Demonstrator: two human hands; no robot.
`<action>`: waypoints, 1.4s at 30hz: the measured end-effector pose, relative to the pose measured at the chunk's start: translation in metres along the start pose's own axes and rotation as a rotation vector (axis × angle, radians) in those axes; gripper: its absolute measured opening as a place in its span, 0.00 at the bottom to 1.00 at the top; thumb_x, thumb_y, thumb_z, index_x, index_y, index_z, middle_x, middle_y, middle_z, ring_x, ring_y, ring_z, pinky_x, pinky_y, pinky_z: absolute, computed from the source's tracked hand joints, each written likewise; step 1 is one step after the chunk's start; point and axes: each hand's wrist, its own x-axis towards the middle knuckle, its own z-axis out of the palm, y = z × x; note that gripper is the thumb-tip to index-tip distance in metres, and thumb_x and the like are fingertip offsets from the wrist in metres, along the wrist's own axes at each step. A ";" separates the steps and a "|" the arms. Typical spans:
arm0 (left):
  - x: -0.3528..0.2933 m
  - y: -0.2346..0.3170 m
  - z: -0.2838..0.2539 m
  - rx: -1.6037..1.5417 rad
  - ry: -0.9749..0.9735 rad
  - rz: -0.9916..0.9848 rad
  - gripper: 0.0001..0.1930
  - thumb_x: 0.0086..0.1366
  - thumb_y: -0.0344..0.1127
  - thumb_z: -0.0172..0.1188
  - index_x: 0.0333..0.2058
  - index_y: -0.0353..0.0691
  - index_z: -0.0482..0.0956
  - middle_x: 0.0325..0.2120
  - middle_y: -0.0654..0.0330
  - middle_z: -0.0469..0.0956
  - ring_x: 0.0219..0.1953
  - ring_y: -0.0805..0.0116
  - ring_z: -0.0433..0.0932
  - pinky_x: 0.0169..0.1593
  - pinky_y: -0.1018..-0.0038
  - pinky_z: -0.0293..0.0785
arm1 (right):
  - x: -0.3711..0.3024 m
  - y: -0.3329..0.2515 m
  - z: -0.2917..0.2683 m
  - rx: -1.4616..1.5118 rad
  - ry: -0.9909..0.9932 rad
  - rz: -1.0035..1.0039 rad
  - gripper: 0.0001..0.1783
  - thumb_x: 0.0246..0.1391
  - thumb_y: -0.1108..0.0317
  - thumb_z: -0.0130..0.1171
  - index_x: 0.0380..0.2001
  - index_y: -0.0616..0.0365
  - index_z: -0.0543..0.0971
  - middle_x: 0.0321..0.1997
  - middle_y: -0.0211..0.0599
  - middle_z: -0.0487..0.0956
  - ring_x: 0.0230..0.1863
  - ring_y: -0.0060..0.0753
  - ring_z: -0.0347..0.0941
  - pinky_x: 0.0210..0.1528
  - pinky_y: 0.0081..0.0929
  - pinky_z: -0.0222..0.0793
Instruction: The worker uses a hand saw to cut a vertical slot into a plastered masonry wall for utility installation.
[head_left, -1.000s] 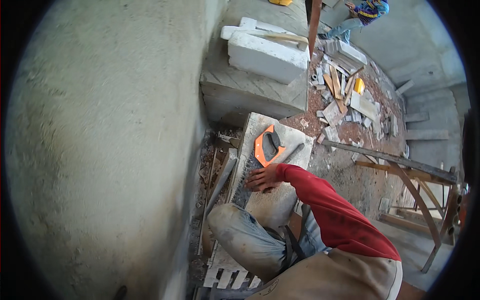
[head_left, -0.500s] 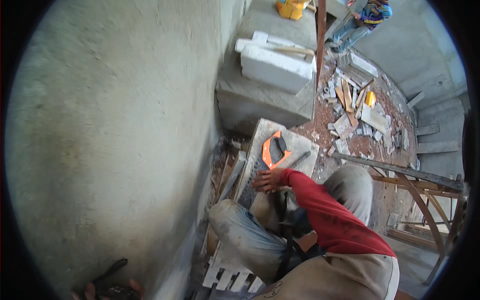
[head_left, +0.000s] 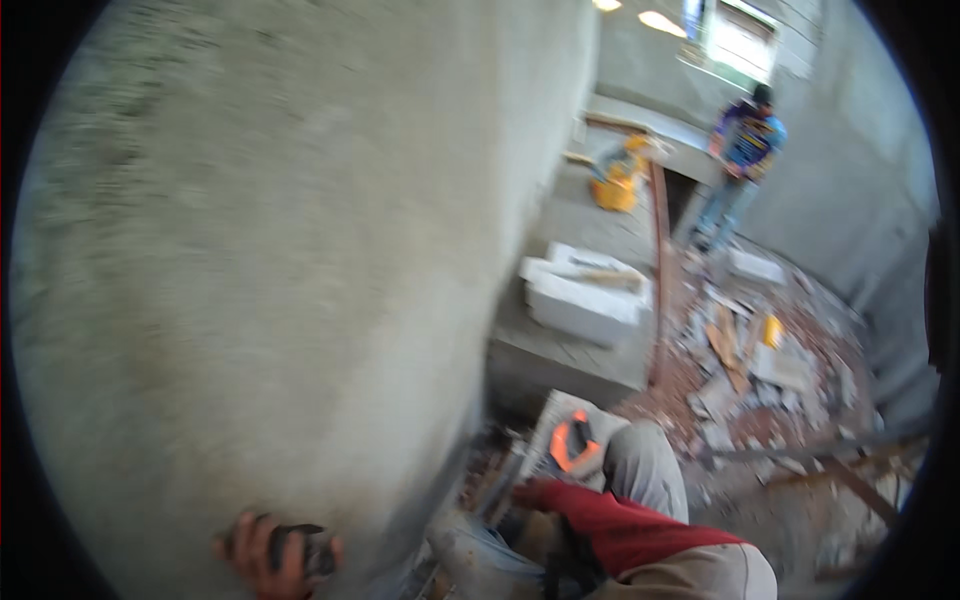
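At the lower left, close to the wall, my left hand point(head_left: 262, 562) is closed round a small black handheld object point(head_left: 314, 548); its exact kind is not clear. My right arm, in a red sleeve, reaches across my lap. Its hand point(head_left: 528, 494) is low beside a handsaw point(head_left: 561, 447) with an orange and black handle. The saw lies on a pale slab point(head_left: 549, 412) in front of my knees. Motion blur smears the right hand's fingers, and the saw's blade is hard to make out.
A rough plastered wall point(head_left: 300, 250) fills the left side. Beyond the slab, white blocks point(head_left: 585, 305) and a yellow bag point(head_left: 615, 190) rest on a concrete ledge. Rubble and wood scraps point(head_left: 735, 350) cover the floor at right. A person point(head_left: 745, 145) stands at the back.
My view has tipped up, bringing the window and more of the standing person into sight. My left hand with the black object has come further into the picture; the saw still lies on the slab.
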 end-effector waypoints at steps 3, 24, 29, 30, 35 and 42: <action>0.016 0.014 0.009 0.061 0.012 -0.021 0.21 0.52 0.61 0.68 0.37 0.58 0.75 0.36 0.62 0.80 0.53 0.57 0.75 0.69 0.46 0.51 | 0.021 -0.025 -0.046 0.259 -0.251 0.385 0.22 0.60 0.56 0.50 0.53 0.51 0.78 0.54 0.43 0.80 0.54 0.43 0.78 0.51 0.45 0.75; 0.019 0.031 -0.009 0.048 -0.078 -0.182 0.25 0.46 0.61 0.73 0.39 0.61 0.73 0.42 0.66 0.75 0.54 0.66 0.72 0.66 0.54 0.55 | -0.149 0.090 -0.140 0.356 0.306 0.990 0.13 0.60 0.62 0.50 0.47 0.47 0.73 0.45 0.41 0.78 0.48 0.45 0.78 0.47 0.47 0.72; 0.035 0.030 0.000 0.032 -0.041 -0.191 0.29 0.44 0.58 0.75 0.41 0.57 0.72 0.41 0.64 0.74 0.54 0.62 0.72 0.67 0.51 0.53 | -0.122 0.132 -0.120 0.188 0.217 0.960 0.12 0.61 0.63 0.49 0.39 0.47 0.82 0.41 0.40 0.82 0.46 0.43 0.81 0.44 0.44 0.75; 0.036 0.029 0.003 0.034 -0.012 -0.192 0.29 0.44 0.57 0.75 0.41 0.55 0.71 0.39 0.64 0.75 0.52 0.60 0.72 0.67 0.50 0.53 | -0.111 0.142 -0.115 0.151 0.233 0.961 0.12 0.61 0.64 0.49 0.38 0.47 0.83 0.42 0.40 0.83 0.45 0.43 0.81 0.43 0.43 0.75; 0.037 0.035 -0.005 0.053 0.051 -0.216 0.31 0.42 0.57 0.76 0.42 0.56 0.73 0.41 0.63 0.75 0.54 0.62 0.72 0.64 0.52 0.58 | -0.082 0.156 -0.115 0.257 0.162 0.941 0.12 0.61 0.63 0.50 0.42 0.48 0.82 0.45 0.42 0.84 0.45 0.46 0.83 0.44 0.44 0.77; 0.046 0.049 -0.007 -0.103 0.082 -0.349 0.31 0.40 0.54 0.78 0.40 0.48 0.75 0.39 0.60 0.77 0.52 0.59 0.74 0.62 0.51 0.60 | -0.119 0.054 -0.178 0.462 0.175 0.989 0.46 0.54 0.35 0.58 0.64 0.61 0.68 0.62 0.56 0.73 0.65 0.53 0.69 0.63 0.46 0.67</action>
